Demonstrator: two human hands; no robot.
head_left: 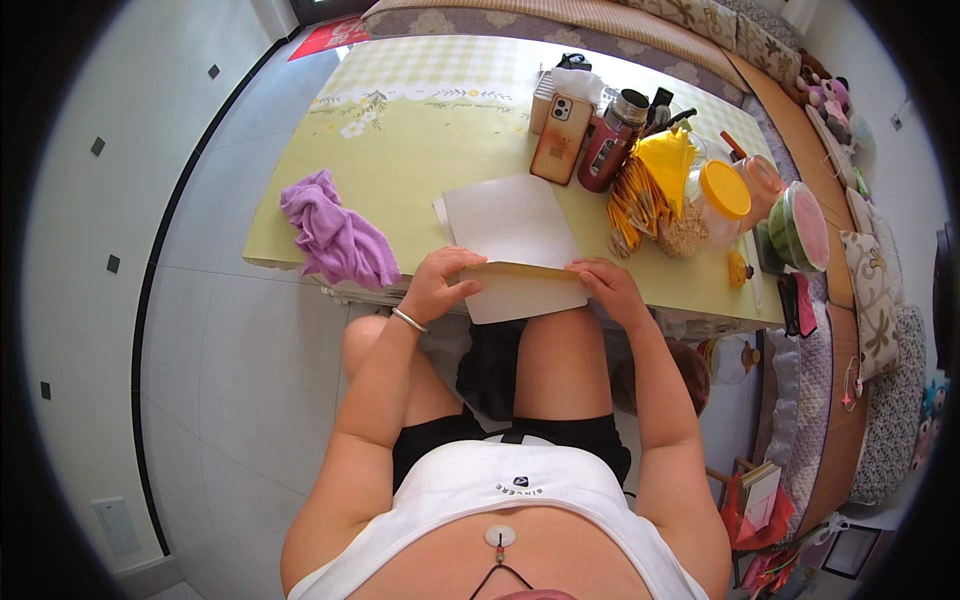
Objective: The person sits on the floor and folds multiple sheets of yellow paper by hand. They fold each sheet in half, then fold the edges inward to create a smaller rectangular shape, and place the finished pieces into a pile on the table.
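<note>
Both my hands pinch the sides of a sheet of white paper [525, 297] at the near edge of the table. My left hand [440, 285] grips its left side, thumb toward the middle. On the opposite side, my right hand [609, 289] has its fingers closed on the sheet. The lower part hangs over the table edge above my lap. Just beyond it more white paper [510, 215] lies flat on the tabletop; I cannot tell whether it is joined to the sheet in my hands. A narrow yellowish strip shows between the two parts.
A crumpled purple cloth [335, 230] lies at the table's left edge. Right of the paper stand a phone [562, 138], a dark red flask [612, 140], yellow packets [650, 185], a jar with a yellow lid [722, 195] and a cut watermelon [800, 228]. A sofa [840, 340] runs along the right.
</note>
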